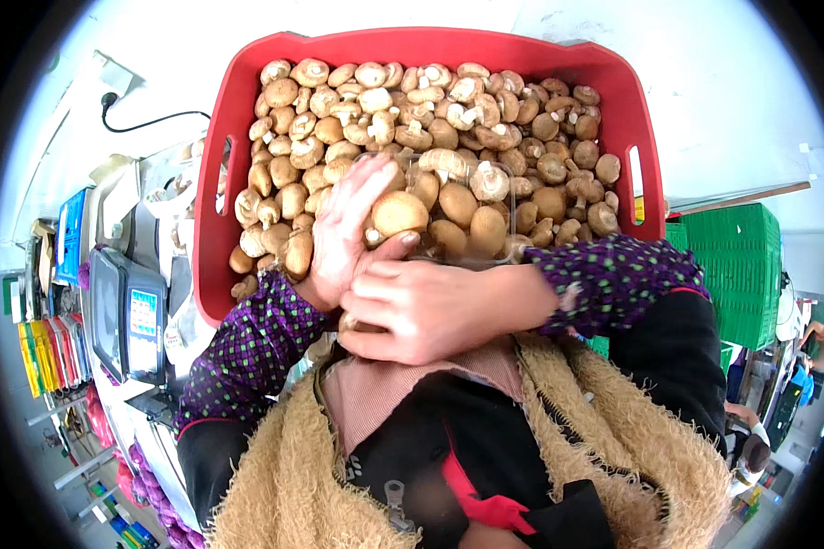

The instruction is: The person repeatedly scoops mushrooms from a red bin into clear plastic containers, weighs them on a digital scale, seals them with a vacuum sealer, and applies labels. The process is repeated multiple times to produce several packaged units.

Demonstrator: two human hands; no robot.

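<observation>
A clear plastic tray (511,220) filled with brown shiitake mushrooms (458,203) rests above the loose ones in a red crate. My left hand (346,233) lies along the tray's left side, its fingers stretched forward and its thumb by a large round mushroom (399,213). In front of the tray, my right hand (421,309) crosses over the left wrist with curled fingers. A brown mushroom (361,325) shows partly beneath those fingers; the rest of it is hidden.
The red crate (430,44) is heaped with loose mushrooms (288,169). On the left stand a dark scale with a lit display (144,320) and a plug with a black cable (110,99). Green crates (732,274) are stacked at the right. Other people (753,448) are far right.
</observation>
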